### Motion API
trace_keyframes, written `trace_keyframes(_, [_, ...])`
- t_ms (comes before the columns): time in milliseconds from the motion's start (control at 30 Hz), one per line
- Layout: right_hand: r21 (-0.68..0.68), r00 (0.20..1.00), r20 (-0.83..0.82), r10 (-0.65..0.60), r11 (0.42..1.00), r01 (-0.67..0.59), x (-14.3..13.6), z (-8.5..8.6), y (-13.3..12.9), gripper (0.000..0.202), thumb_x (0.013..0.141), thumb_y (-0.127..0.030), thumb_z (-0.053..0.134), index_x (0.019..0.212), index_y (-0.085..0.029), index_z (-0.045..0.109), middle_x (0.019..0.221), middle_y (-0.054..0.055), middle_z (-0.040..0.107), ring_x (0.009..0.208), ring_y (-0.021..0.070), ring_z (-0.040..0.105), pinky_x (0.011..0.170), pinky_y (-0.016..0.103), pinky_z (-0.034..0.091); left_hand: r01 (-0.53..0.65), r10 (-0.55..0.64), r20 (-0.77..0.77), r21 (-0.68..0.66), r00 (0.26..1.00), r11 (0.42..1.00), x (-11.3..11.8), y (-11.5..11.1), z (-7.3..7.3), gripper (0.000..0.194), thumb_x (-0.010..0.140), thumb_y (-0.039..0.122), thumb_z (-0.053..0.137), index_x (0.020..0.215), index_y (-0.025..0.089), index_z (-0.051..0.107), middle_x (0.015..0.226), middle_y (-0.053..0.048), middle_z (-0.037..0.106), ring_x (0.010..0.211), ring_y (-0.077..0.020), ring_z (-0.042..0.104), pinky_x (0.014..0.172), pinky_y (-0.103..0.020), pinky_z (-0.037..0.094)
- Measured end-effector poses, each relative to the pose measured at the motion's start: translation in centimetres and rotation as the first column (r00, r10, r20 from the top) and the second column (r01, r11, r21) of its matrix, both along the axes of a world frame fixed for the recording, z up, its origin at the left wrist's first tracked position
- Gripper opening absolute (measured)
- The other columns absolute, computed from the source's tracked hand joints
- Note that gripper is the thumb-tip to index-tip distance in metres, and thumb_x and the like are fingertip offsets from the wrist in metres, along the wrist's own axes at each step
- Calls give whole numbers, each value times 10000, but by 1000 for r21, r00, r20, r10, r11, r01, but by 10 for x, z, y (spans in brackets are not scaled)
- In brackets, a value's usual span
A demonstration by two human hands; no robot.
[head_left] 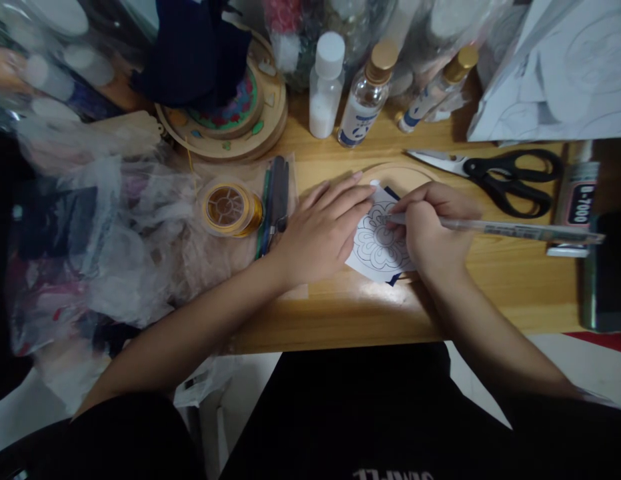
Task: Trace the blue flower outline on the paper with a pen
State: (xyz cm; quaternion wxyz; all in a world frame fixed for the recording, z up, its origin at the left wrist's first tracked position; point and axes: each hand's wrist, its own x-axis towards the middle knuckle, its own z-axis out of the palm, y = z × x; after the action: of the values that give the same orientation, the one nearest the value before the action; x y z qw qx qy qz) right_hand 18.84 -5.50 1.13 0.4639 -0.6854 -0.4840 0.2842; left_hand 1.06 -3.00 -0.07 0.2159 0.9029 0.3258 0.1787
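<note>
A small white paper [373, 257] printed with a flower outline lies on dark blue fabric [394, 279], of which only corners show. Beneath them is a round wooden piece [403, 175], mostly covered. My left hand [325, 230] rests flat with its fingers stretched out, fingertips on the paper's left edge. In my right hand [435, 230] is a pen [520, 230], gripped between thumb and fingers. The pen's tip end meets the flower drawing, and its long barrel points off to the right.
Black-handled scissors [510, 173] and a B-7000 glue tube [575, 200] lie to the right, beside a dark phone [610, 273]. Small bottles [365, 97] stand behind. On the left are a spool of golden thread [231, 210], pens [275, 200] and crumpled plastic bags [135, 240].
</note>
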Motion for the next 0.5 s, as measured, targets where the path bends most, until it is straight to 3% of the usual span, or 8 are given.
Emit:
trace_keyframes(300, [20, 999, -1, 36, 999, -36, 1, 1, 1, 215, 687, -94, 506, 548, -227, 603, 519, -28, 597, 497, 125, 537, 511, 274, 426, 1, -1, -10, 2, 1000, 1000, 0, 0, 0, 421, 965, 93, 439, 1358, 99, 588, 1524, -143, 559, 1514, -288, 413, 1230, -497, 339])
trace_keyframes(500, [21, 999, -32, -13, 1000, 14, 0, 0, 1, 236, 684, -98, 483, 521, -237, 582, 496, -34, 588, 473, 126, 519, 489, 274, 418, 1, -1, -10, -12, 1000, 1000, 0, 1, 0, 420, 966, 107, 443, 1358, 145, 589, 1524, -119, 566, 1515, -268, 418, 1229, -478, 336])
